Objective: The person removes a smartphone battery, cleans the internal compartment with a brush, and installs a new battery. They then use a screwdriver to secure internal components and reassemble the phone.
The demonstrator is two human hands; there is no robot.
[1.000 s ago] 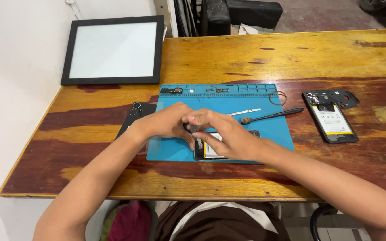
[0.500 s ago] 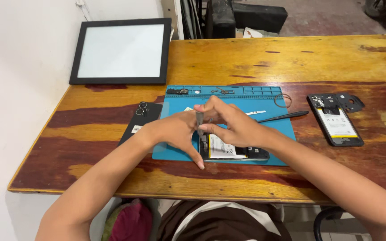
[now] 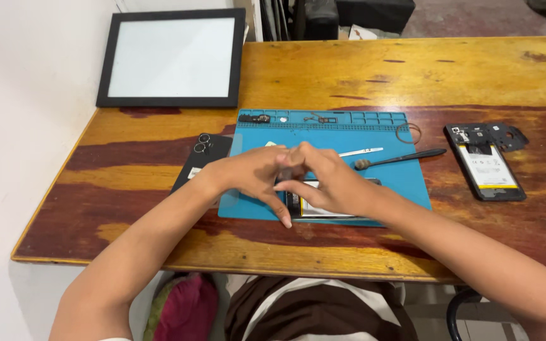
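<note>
A long wooden counter (image 3: 349, 69), streaked yellow and dark red, is carrying everything in view. At about eleven o'clock on it, a black-framed rectangular panel with a pale blank face (image 3: 172, 58) is lying flat near the wall. At the centre, a blue rectangular rubber work mat (image 3: 406, 180) with small compartments along its far edge is lying under the hands. On the mat's near edge, at about six o'clock, an opened black phone body with a white battery label showing (image 3: 323, 208) is lying partly hidden. A second opened phone with its pale battery exposed (image 3: 488, 165) is lying well apart at three o'clock, off the mat. A dark phone back cover with round camera rings (image 3: 201, 158) is lying just beside the mat at nine o'clock.

The left hand (image 3: 251, 173) and the right hand (image 3: 327, 183) are meeting fingertip to fingertip just above the opened phone body, fingers curled and pinched together; what they are pinching, if anything, I cannot tell. A left finger is pointing down toward the mat's near edge. At two o'clock from the hands, a slim black spudger tool (image 3: 402, 158) and thin metal tweezers (image 3: 361, 152) are lying on the mat.
</note>
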